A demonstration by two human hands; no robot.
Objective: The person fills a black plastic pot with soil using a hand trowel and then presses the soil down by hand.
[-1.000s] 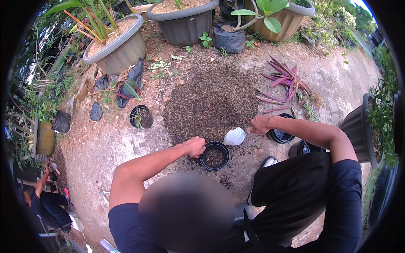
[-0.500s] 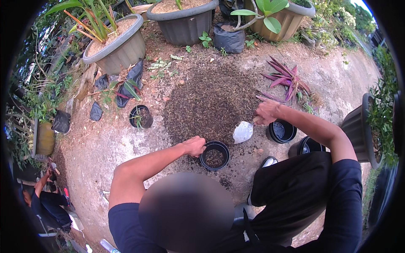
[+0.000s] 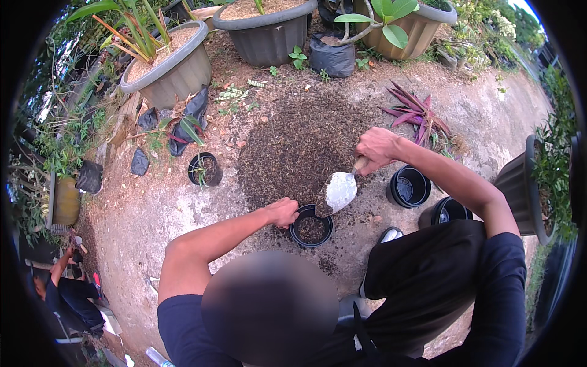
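My left hand [image 3: 282, 212] grips the rim of a small black plant pot [image 3: 312, 240], which stands upright on the ground with some dark soil inside. In my right hand [image 3: 378, 148] is the wooden handle of a trowel [image 3: 341, 191]. Its metal blade slants down toward the pot, the tip over the far right part of the rim. Soil shows along the blade's lower edge. Beyond the pot spreads a wide, low heap of brown soil mix [image 3: 299, 144].
Two black pots [image 3: 408, 187] [image 3: 445, 214] stand right, near my knee. Purple-leaved plants [image 3: 416, 113] lie uprooted behind them. A small potted seedling [image 3: 205, 170] is left of the heap. Large planters [image 3: 263, 40] line the back. Another person [image 3: 67, 293] crouches far left.
My right hand has risen away from the ground, bringing the trowel from the heap's right edge leftward to the pot's rim. The left hand and pot stay put.
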